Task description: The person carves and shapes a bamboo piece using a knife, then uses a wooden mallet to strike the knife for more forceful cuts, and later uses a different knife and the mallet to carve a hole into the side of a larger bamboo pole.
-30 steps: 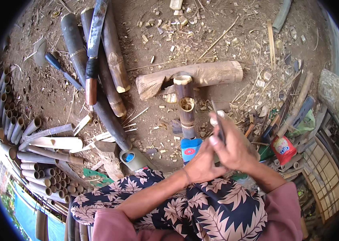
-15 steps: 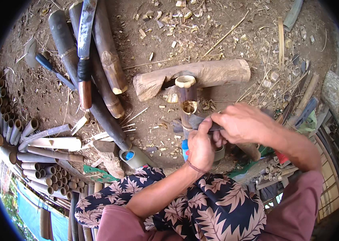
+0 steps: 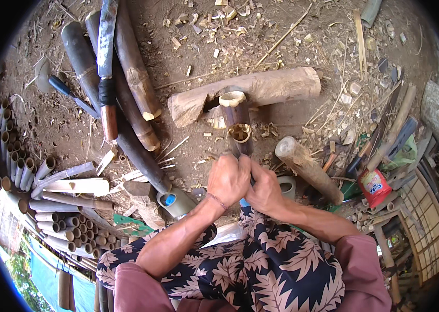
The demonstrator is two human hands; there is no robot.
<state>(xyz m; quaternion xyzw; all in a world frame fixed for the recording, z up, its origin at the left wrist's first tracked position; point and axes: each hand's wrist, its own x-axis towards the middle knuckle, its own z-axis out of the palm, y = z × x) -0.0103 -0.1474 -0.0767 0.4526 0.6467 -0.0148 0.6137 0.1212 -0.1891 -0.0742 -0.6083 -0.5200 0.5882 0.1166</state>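
A dark bamboo tube [image 3: 235, 115] with a scalloped pale rim and a notch cut in its side leans across a thick pale log [image 3: 282, 89]. My left hand [image 3: 225, 179] is closed over the tube's near end, its fingertips hidden. Pressed close beside it, my right hand [image 3: 263, 192] is closed too, with a thin dark edge showing between the hands. What each hand grips is hidden. A bit of blue shows just below them, above the patterned cloth [image 3: 292, 260] on my lap.
On the left, a large knife [image 3: 107, 47] lies over long dark bamboo poles [image 3: 139, 78], near stacked cut tubes [image 3: 82, 229]. A wooden post [image 3: 308, 169], a red packet [image 3: 374, 187] and another knife [image 3: 357, 164] are at right. Wood chips litter the ground.
My left hand has moved left and up to the tube's near end. My right hand has come down beside it. The grey, flat piece held before is now mostly hidden.
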